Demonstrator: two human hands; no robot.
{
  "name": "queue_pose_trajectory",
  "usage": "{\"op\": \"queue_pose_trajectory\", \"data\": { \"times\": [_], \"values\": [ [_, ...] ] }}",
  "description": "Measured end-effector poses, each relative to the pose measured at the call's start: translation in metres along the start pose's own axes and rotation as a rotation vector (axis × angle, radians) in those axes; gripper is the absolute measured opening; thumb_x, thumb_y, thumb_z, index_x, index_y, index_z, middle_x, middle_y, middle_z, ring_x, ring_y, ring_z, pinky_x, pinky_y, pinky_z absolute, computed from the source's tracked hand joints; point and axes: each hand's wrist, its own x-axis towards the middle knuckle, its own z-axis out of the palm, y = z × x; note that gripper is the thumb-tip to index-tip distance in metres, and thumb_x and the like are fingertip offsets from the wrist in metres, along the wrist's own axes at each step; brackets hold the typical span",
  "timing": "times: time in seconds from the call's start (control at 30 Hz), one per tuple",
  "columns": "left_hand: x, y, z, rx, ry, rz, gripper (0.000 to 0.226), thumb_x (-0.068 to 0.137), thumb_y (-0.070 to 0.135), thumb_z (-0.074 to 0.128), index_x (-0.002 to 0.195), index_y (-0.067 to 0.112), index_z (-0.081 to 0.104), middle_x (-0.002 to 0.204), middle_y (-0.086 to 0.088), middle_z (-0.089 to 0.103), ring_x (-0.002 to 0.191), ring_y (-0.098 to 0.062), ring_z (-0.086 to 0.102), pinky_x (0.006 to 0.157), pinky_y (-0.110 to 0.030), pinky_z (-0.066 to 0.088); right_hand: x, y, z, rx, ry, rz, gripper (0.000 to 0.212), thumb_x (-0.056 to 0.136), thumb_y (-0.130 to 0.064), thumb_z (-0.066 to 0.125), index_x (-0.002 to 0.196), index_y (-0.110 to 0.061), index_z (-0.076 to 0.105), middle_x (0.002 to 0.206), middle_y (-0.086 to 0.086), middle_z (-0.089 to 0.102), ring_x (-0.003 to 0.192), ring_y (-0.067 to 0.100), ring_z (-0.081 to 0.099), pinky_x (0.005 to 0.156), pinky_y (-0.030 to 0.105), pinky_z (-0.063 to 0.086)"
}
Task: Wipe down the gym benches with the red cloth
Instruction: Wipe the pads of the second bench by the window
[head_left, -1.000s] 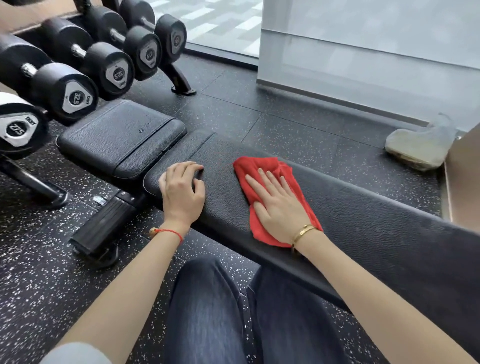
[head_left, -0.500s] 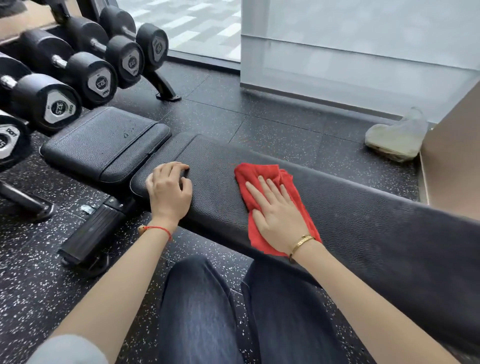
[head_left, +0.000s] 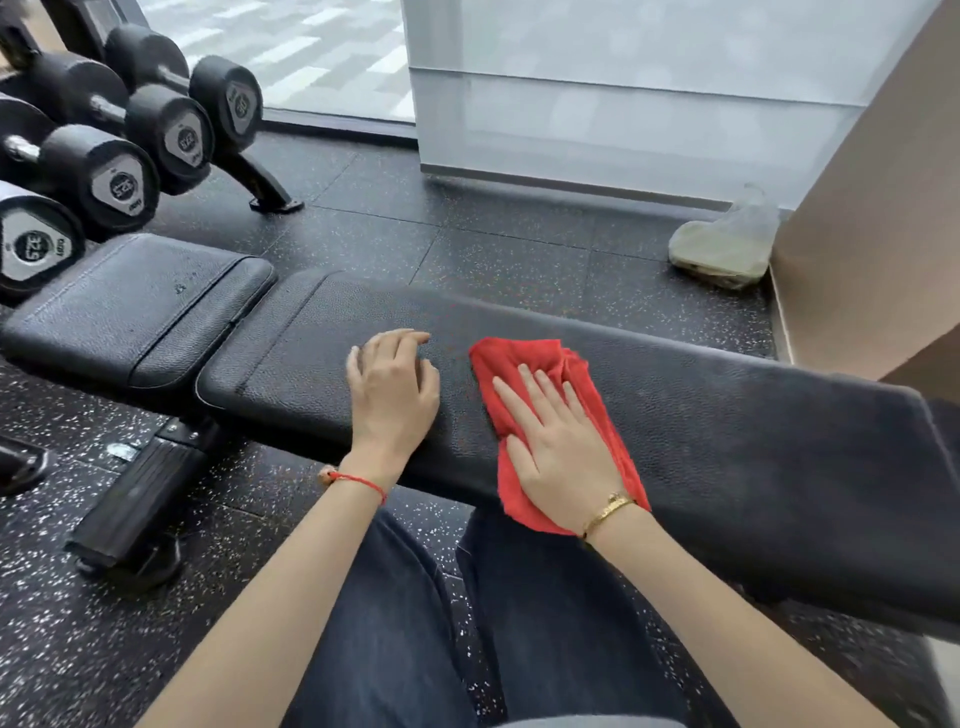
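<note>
While the floor here is that black rubber gym tiling with light speckles, the far side of the room is a pale frosted panel next to a window, and a tan wall runs down the right edge. One bench is in view, in two black textured pads: a short seat pad on the left and a long back pad stretching off to the right, with a black roller on the frame below the gap between them. The red cloth lies flat on the long pad, roughly mid-length, toward its near edge. The right hand presses down on it with straight, slightly spread fingers, palm flat, nothing gripped. The left hand rests on the bare pad just beside the cloth, not touching it, fingers loosely bent with the tips on the leather, holding nothing. There's a red string on the left wrist and a gold bracelet on the right. Four dumbbells show on the rack in the top left corner. One clear plastic bag sits on the floor against the tan wall, something pale and greenish inside, can't tell what. Dark jeans at the bottom.
</note>
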Motion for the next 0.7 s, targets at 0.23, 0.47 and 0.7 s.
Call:
{"op": "queue_pose_trajectory", "data": {
  "times": [0.23, 0.47, 0.7],
  "values": [
    [-0.011, 0.015, 0.022, 0.013, -0.024, 0.050, 0.031, 0.090, 0.020, 0.051, 0.119, 0.022, 0.061, 0.129, 0.003, 0.057, 0.127, -0.021, 0.047, 0.114, -0.050, 0.027, 0.037, 0.039, -0.013, -0.031, 0.029, 0.321, 0.060, 0.098, -0.030, 0.033, 0.154, -0.025, 0.013, 0.162, 0.009, 0.005, 0.150, 0.023, 0.003, 0.122, 0.041, -0.004],
    [-0.011, 0.016, 0.022, -0.007, -0.002, 0.033, 0.032, 0.087, 0.018, 0.052, 0.117, 0.023, 0.063, 0.127, 0.004, 0.060, 0.126, -0.020, 0.048, 0.114, -0.049, 0.027, 0.025, -0.042, 0.017, 0.016, 0.111, 0.327, 0.066, 0.092, -0.033, 0.035, 0.154, -0.020, 0.016, 0.161, 0.014, 0.009, 0.150, 0.026, 0.005, 0.122, 0.040, -0.005],
    [-0.012, 0.014, 0.020, -0.039, 0.012, 0.048, 0.034, 0.086, 0.017, 0.053, 0.117, 0.022, 0.065, 0.127, 0.004, 0.061, 0.126, -0.019, 0.050, 0.114, -0.049, 0.028, -0.007, -0.035, 0.014, 0.001, 0.141, 0.203, 0.062, 0.090, -0.033, 0.033, 0.151, -0.022, 0.028, 0.159, 0.010, 0.023, 0.148, 0.024, 0.017, 0.122, 0.041, 0.008]
  ]
}}
